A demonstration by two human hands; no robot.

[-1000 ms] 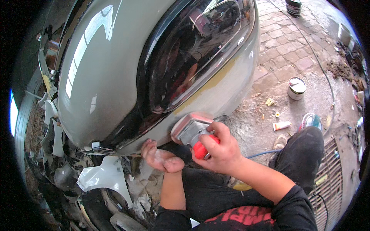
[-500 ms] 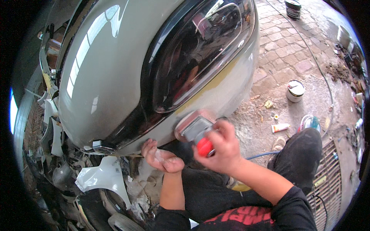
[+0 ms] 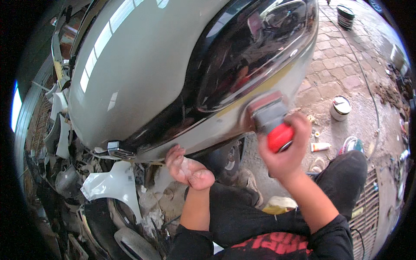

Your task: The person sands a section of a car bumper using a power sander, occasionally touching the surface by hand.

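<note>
My right hand grips a sander with a grey body and red head, its reddish-brown pad against the pale, dusty lower panel of a grey-beige vehicle body. A yellowish strip runs along that panel, just below a glossy dark lamp or window section. To the left, my left hand is palm up at the panel's lower edge, fingers loosely bent and apart. Its palm looks whitish, and nothing shows in it. Whether the fingertips touch the panel I cannot tell.
A white body part lies among scrap at lower left. On the right are a white-topped bucket, a tube, a black bucket and a floor grate. A long hose crosses the paving.
The right hand has slid the sander rightward and upward along the panel. My left hand stays near the lower edge, palm up. The whole view has shifted slightly.
</note>
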